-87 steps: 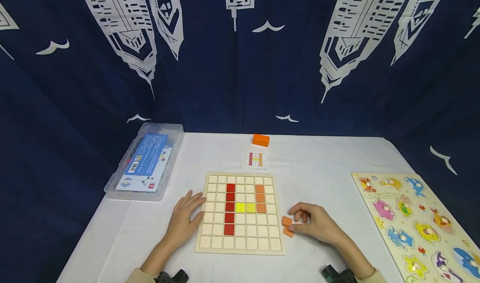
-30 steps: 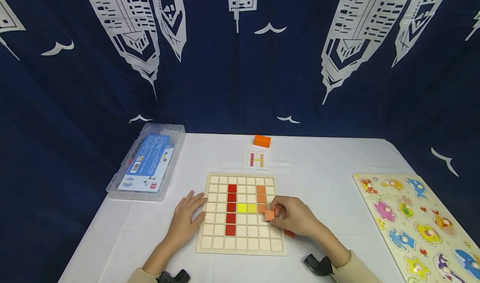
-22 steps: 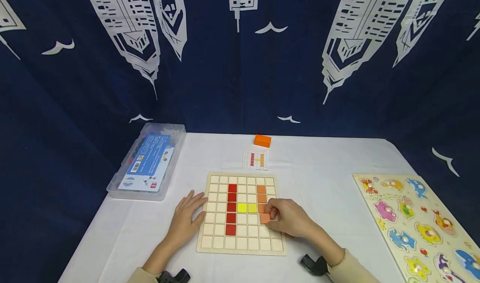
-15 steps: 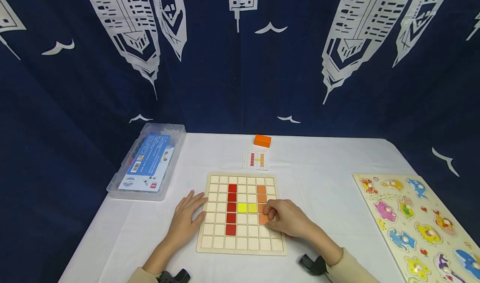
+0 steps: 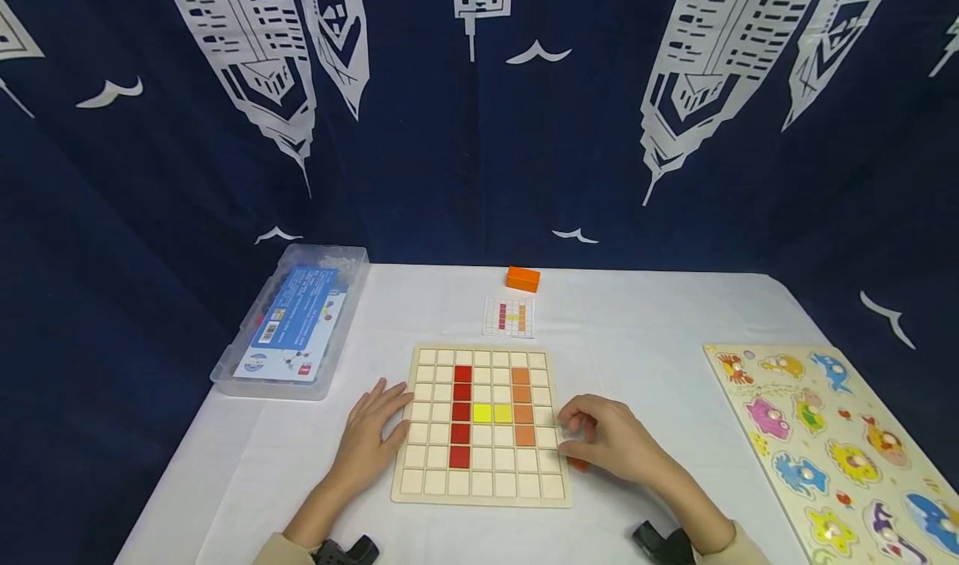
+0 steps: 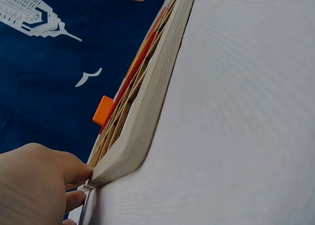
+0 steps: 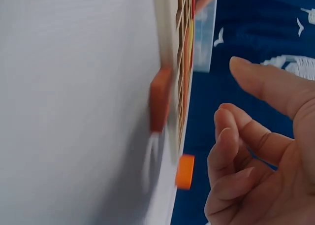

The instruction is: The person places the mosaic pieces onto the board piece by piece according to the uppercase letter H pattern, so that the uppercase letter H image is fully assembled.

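Observation:
A square wooden grid board (image 5: 434,496) lies on the white table. It carries a column of red tiles (image 5: 460,413), two yellow tiles (image 5: 492,413) side by side, and a column of several orange tiles (image 5: 524,407). My left hand (image 5: 372,428) rests with relaxed fingers against the board's left edge, its fingertips touching the rim in the left wrist view. Just right of the board, my right hand (image 5: 610,436) hovers, thumb and fingers apart with nothing between them. Partly under it lies a loose orange tile (image 5: 578,464), also seen as an orange tile (image 7: 160,99) beside the board in the right wrist view.
Behind the board lie a small pattern card (image 5: 509,317) and an orange block (image 5: 523,280). A clear plastic box (image 5: 330,332) with a blue label stands at the back left. An animal puzzle board (image 5: 812,407) lies at the right. A dark blue curtain (image 5: 479,174) hangs behind.
My right hand carried an orange tile leftward onto the board, set it at the bottom of the orange column, let go, and moved back right over the loose tile. My left hand stayed put.

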Demonstrator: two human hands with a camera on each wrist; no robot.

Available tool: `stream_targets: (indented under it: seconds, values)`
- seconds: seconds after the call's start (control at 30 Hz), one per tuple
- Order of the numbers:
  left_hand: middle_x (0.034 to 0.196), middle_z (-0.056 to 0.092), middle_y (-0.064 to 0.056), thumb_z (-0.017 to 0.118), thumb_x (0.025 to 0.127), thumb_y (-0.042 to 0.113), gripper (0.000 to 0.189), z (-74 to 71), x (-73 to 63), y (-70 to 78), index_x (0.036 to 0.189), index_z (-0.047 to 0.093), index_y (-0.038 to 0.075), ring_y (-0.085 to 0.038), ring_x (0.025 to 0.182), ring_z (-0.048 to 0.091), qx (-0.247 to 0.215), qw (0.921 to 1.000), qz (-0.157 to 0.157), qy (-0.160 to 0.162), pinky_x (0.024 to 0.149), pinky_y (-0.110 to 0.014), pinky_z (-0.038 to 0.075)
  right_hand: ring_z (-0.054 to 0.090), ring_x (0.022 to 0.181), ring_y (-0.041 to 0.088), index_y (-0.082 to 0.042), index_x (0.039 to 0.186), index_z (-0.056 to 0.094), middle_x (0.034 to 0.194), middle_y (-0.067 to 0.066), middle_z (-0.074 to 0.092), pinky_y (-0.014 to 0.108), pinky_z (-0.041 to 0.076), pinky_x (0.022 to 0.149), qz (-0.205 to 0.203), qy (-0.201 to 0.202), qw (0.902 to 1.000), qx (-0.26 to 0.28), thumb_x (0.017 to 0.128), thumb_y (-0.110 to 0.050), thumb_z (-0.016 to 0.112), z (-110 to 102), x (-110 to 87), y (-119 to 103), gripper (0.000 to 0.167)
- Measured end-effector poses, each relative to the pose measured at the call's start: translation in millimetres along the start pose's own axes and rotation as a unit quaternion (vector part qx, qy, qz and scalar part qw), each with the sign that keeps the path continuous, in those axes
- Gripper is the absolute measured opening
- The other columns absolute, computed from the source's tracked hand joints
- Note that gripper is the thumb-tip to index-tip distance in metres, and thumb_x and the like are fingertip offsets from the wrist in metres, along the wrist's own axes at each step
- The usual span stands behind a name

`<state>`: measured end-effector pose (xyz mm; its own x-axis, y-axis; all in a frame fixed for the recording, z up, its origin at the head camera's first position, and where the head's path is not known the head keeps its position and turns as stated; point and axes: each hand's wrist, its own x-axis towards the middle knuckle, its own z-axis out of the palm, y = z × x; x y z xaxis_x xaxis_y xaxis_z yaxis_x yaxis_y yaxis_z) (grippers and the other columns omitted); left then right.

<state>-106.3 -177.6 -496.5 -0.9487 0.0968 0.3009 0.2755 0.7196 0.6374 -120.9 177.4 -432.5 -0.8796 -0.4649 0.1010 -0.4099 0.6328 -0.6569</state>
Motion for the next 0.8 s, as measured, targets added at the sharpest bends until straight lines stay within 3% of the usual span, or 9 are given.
stream_targets:
  seconds: [0.3, 0.8]
  values:
    - [0.141, 0.056, -0.016, 0.067, 0.087, 0.003, 0.039, 1.5, 0.5, -0.3, 0.126, 0.063, 0.002, -0.042, 0.142, 0.034, -0.002, 1.0000, 0.002, 0.005, 0.116, -0.059, 0.019, 0.052, 0.065, 0.009, -0.011, 0.096, 0.067, 0.079, -0.007, 0.058, 0.021, 0.043, 0.056, -0.016, 0.057, 0.9977, 0.032, 0.070, -0.017, 0.087, -7.5, -31.2, 29.7, 0.034]
    - [0.142, 0.055, -0.015, 0.067, 0.089, 0.007, 0.037, 1.7, 0.1, -0.9, 0.126, 0.063, 0.003, -0.039, 0.144, 0.033, -0.013, 0.9998, -0.011, -0.007, 0.118, -0.056, 0.018, 0.051, 0.060, 0.008, -0.014, 0.094, 0.063, 0.077, -0.007, 0.058, 0.018, 0.046, 0.055, -0.025, 0.018, 0.9978, 0.058, 0.071, -0.022, 0.087, 10.3, -31.7, 43.7, 0.034]
